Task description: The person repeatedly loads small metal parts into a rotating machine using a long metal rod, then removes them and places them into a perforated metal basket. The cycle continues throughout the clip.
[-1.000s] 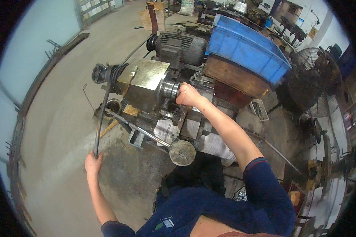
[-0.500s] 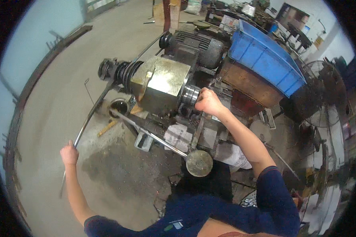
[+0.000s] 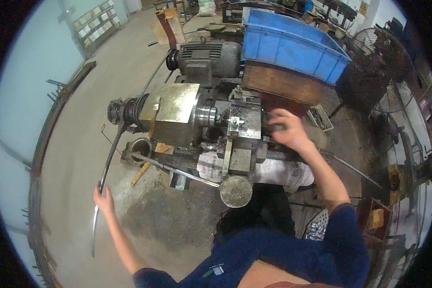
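Observation:
A small lathe-like machine stands before me, with a metal-topped headstock and a shiny ringed chuck on its right. My left hand is closed round a long steel lever that slants down from the belt pulley. Right of the tool slide, apart from the chuck, is my right hand. Its fingers are curled, with something dark between them that I cannot make out. A round metal handwheel sits at the machine's front, near my body.
Behind the machine are an electric motor and a blue plastic crate on a wooden box. A fan stands at the far right. A steel bar crosses the front. White cloth lies by the handwheel.
My right hand has left the chuck and moved right, past the tool slide. The left hand stays on the lever. The whole view has shifted, uncovering the tool slide.

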The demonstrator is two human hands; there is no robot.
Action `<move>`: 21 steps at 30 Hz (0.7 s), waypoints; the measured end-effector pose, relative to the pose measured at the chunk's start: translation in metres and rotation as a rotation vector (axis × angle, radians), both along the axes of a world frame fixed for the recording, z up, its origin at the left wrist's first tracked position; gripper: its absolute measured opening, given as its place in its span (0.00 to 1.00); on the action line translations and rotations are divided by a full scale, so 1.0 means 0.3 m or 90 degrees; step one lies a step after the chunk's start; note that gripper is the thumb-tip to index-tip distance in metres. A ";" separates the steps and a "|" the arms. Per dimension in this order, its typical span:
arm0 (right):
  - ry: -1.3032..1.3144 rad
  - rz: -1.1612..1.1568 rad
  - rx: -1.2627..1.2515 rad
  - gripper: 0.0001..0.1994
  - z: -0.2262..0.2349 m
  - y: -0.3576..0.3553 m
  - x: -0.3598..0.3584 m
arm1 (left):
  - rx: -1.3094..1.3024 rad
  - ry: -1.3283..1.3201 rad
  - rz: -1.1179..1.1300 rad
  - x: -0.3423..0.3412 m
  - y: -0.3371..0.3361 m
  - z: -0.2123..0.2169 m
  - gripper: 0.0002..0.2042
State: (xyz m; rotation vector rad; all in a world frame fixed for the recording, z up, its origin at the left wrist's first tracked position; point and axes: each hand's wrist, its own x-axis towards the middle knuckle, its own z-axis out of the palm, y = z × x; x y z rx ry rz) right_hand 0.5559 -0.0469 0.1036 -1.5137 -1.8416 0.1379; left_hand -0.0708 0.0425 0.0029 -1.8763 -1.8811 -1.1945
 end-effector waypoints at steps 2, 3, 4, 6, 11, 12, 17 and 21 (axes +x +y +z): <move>-0.038 -0.135 -0.028 0.15 -0.036 -0.164 0.176 | 0.049 -0.360 -0.015 0.159 -0.054 -0.138 0.13; -0.043 -0.182 -0.104 0.14 -0.017 -0.230 0.219 | -0.154 -0.286 0.098 0.157 -0.038 -0.282 0.14; 0.003 -0.249 -0.111 0.15 -0.064 -0.308 0.299 | -0.360 -0.215 -0.061 0.175 0.004 -0.425 0.15; -0.059 -0.382 -0.168 0.16 -0.145 -0.473 0.447 | -0.579 -0.185 -0.067 0.324 0.049 -0.691 0.19; 0.033 -0.554 -0.275 0.15 -0.214 -0.744 0.601 | -0.571 0.396 -0.188 0.583 0.023 -0.500 0.14; -0.008 -0.570 -0.270 0.16 -0.239 -0.780 0.648 | -0.565 0.531 -0.218 0.535 0.086 -0.552 0.13; -0.244 -0.667 -0.322 0.25 -0.380 -0.909 0.865 | -0.553 0.384 -0.128 0.486 0.144 -0.498 0.14; -0.262 -0.740 -0.561 0.24 -0.400 -0.952 0.961 | -0.490 0.096 -0.143 0.423 0.070 -0.362 0.14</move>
